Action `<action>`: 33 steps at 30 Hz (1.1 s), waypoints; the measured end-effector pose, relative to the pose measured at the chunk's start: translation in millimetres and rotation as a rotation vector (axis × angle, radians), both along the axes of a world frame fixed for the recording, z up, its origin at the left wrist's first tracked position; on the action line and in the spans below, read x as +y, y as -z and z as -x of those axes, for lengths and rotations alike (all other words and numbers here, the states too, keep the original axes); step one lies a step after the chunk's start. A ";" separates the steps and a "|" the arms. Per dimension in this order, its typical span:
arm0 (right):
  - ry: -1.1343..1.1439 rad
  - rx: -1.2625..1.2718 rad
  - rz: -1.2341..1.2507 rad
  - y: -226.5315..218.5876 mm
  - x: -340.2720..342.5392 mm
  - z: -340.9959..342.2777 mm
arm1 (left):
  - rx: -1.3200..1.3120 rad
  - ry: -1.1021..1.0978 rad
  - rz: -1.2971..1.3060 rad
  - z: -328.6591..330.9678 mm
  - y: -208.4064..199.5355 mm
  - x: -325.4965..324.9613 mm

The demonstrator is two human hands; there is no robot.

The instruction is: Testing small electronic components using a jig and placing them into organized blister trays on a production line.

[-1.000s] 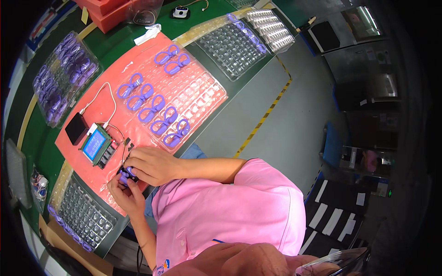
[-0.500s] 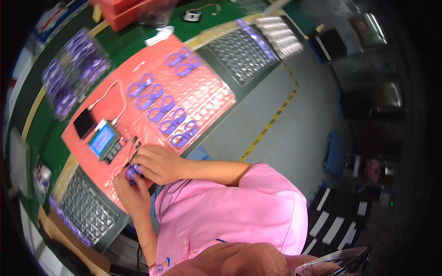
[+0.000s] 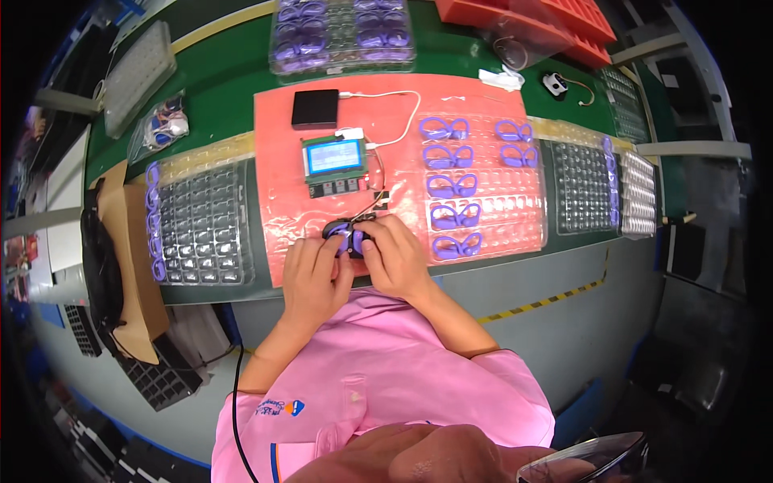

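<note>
My left hand (image 3: 312, 272) and my right hand (image 3: 396, 258) meet at the front of the pink mat (image 3: 282, 233). Between their fingertips is a pair of purple ear-hook earphones (image 3: 341, 241), resting against a small black holder (image 3: 334, 228); both hands pinch it and partly hide it. Thin wires run from the holder up to a green circuit board with a lit blue screen (image 3: 335, 157). A white cable (image 3: 408, 127) joins the board to a black box (image 3: 315, 109). To the right, several purple earphones (image 3: 452, 186) lie in a clear blister tray (image 3: 503, 229).
Clear trays stand at left (image 3: 201, 225) and right (image 3: 581, 189), each with a purple row along one side. A filled tray of purple earphones (image 3: 342, 60) is at the back. Red bins (image 3: 555, 24) are back right; a cardboard box (image 3: 141, 266) stands at the left edge.
The view has turned and swung, so the bench now lies nearly level. My hands remain together on the purple earphones, and the black holder beneath them shows more plainly.
</note>
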State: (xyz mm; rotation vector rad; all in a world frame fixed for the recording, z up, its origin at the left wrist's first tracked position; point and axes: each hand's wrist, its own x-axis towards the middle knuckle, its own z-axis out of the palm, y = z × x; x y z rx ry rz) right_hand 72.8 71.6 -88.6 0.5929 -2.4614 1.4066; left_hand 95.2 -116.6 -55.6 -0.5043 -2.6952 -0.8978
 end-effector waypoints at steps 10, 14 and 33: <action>-0.004 0.007 -0.014 1.6 0.9 9.5 | 0.028 0.010 0.136 -6.3 8.6 2.4; -0.002 -0.009 -0.023 4.6 0.7 4.5 | 0.021 0.004 0.105 -10.3 10.1 1.4; -0.007 -0.012 -0.038 2.5 -1.9 3.5 | 0.008 -0.030 0.012 -0.9 6.0 0.0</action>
